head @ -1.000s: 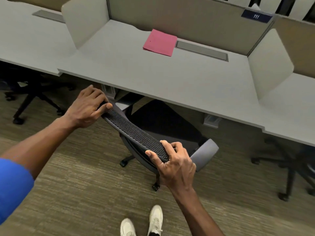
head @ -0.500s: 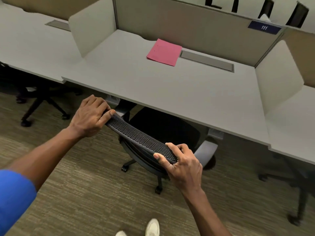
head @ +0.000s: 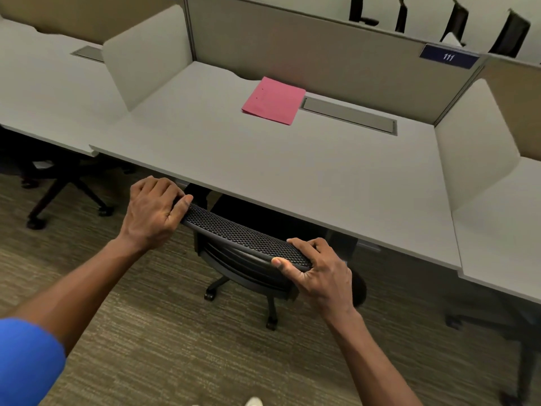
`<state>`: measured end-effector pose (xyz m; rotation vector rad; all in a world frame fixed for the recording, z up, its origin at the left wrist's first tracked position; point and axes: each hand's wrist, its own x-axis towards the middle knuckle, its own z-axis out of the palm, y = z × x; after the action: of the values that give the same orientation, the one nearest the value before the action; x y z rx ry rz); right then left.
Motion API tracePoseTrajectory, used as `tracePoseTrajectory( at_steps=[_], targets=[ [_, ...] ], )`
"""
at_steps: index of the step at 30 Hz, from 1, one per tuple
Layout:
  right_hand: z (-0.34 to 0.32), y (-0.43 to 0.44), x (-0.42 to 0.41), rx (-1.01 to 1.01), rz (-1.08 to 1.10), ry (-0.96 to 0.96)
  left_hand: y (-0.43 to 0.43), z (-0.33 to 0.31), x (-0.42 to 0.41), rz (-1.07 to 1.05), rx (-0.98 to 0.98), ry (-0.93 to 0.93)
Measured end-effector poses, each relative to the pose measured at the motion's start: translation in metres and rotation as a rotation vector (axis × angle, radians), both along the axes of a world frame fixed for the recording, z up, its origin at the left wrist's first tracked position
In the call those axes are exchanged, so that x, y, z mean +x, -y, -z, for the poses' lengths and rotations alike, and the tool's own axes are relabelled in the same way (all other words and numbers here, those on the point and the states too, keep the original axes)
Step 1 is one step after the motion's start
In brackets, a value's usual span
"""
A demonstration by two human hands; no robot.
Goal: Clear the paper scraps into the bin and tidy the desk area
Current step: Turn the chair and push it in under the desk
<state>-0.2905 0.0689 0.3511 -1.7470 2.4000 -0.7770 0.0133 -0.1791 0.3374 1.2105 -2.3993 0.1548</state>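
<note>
Black mesh-backed swivel chair (head: 248, 244): seat under grey desk (head: 292, 171); top rail long axis left-right; left hand (head: 152, 212) and right hand (head: 319, 273) each clasped round an end; desk edge just ahead.

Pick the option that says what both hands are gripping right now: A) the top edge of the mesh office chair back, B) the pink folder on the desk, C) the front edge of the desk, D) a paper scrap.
A: the left hand and right hand each clasp an end of the mesh office chair back, while the pink folder lies untouched on the desk.
</note>
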Motion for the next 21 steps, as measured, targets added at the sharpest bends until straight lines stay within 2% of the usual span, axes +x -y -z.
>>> tracePoseTrajectory(
  at_steps=[11,21],
  targets=[
    [0.001,0.031,-0.036,-0.037,0.003,0.150,0.015,-0.002,-0.031,-0.079,0.005,-0.002],
    [0.004,0.070,-0.053,-0.059,0.001,0.257,0.055,-0.005,-0.043,-0.035,0.069,0.051]
  ],
)
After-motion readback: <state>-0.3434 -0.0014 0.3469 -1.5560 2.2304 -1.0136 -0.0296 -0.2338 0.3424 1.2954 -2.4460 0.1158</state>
